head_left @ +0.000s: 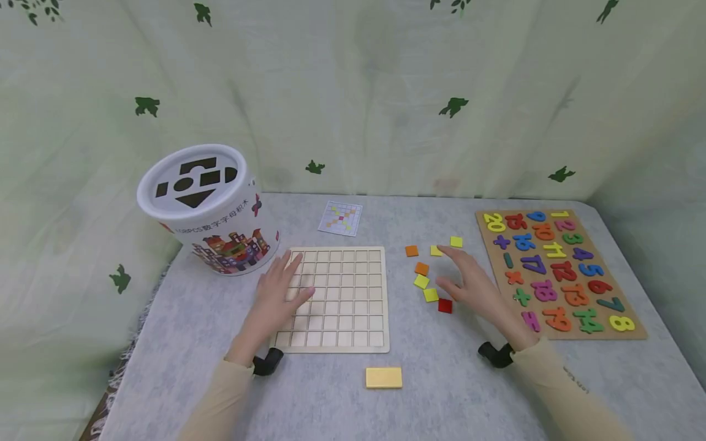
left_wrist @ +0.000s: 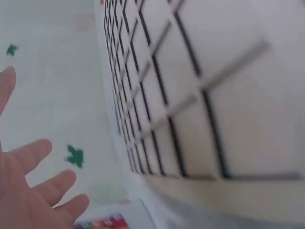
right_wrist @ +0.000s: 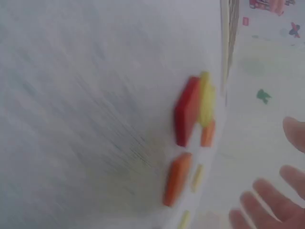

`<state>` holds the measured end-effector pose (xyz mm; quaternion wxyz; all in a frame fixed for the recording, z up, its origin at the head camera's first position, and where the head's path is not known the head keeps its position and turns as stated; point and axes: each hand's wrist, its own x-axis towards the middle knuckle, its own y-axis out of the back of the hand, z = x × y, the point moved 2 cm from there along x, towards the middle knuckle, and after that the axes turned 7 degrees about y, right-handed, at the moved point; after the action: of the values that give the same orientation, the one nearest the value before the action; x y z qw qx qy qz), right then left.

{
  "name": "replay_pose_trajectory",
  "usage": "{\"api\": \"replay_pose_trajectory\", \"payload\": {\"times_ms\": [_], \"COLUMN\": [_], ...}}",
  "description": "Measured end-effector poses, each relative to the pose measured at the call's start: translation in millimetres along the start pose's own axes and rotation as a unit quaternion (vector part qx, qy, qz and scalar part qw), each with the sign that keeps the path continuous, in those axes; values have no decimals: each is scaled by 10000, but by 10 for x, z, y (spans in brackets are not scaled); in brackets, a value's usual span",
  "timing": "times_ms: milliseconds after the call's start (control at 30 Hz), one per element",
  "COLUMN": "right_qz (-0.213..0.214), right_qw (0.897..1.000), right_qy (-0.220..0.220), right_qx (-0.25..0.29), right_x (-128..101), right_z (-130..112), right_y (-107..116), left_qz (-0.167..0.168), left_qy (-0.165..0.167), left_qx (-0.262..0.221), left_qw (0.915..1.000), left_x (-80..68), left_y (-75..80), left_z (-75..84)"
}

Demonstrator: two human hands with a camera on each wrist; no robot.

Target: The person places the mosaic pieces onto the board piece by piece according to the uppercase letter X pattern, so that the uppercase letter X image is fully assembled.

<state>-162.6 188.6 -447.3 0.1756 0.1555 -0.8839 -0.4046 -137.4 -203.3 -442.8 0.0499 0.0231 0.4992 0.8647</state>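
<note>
On the grey table [head_left: 458, 392], left hand [head_left: 281, 293] lies flat, fingers straight, on the wooden grid board [head_left: 344, 300]'s left edge, right hand [head_left: 475, 288] hovers spread and empty beside the loose tiles — red tile [head_left: 445, 305] nearest its thumb, yellow tile [head_left: 431, 294] adjacent — with number puzzle [head_left: 557, 272] further right.

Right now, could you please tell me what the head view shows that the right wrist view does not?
Only the head view shows the left hand resting flat on the wooden grid board, the white bucket, the number puzzle, the pattern card and a yellow block.

Only the right wrist view shows the red tile close up from the side, blurred.

Both show the right hand, fingers straight, beside the scattered coloured tiles on the grey table.
</note>
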Motion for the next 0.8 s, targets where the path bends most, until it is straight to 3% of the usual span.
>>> {"api": "replay_pose_trajectory", "payload": {"times_ms": [133, 267, 467, 800], "right_qz": [-202, -458, -777, -1202], "right_qw": [9989, 9973, 9958, 9926], "right_qy": [-25, -159, -247, -196], "right_qx": [432, 544, 420, 22], "right_x": [-45, -69, -15, 98], "right_z": [29, 44, 15, -9], "right_y": [-125, -220, -270, -289], "left_qz": [-124, -286, -685, -924], "left_qy": [163, 321, 202, 181], "left_qx": [-982, -1500, -1411, -1387], "left_qw": [9950, 9877, 9874, 9858], "left_x": [-78, -128, -158, -175], "left_y": [19, 7, -31, -37], "left_z": [-263, -510, -666, -674]}}
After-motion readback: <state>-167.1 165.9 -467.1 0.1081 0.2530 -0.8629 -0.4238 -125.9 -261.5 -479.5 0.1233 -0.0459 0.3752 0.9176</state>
